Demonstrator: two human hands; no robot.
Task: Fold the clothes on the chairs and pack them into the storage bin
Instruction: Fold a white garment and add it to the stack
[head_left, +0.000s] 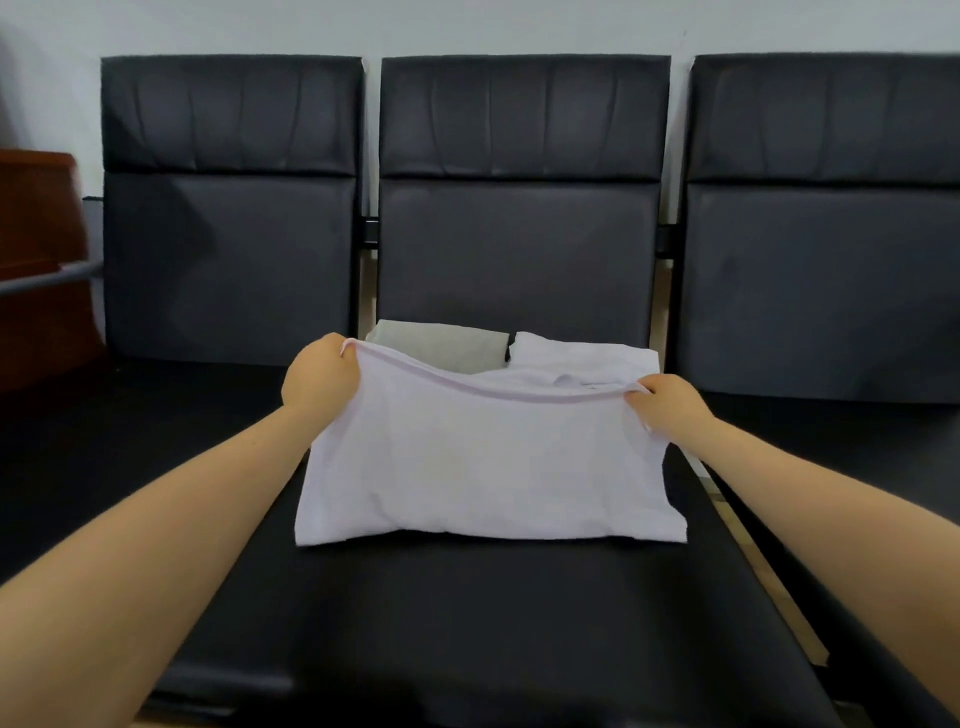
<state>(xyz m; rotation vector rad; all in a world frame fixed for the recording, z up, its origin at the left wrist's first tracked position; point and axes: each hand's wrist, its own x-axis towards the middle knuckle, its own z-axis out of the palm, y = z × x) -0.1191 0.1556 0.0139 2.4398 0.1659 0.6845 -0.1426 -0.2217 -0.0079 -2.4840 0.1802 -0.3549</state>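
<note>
A white shirt (488, 462) lies on the middle chair (519, 613) of three black chairs in a row, its near part flat on the seat and its far hem lifted off it. The left hand (319, 379) pinches the hem's left corner, fingers curled round the cloth; the right hand (667, 405) pinches the right corner the same way, so each grip holds the shirt and the hem sags between them. Behind the shirt, against the chair back, sit a grey cloth (441, 343) on the left and a white cloth (576, 353) just beside it on the right.
</note>
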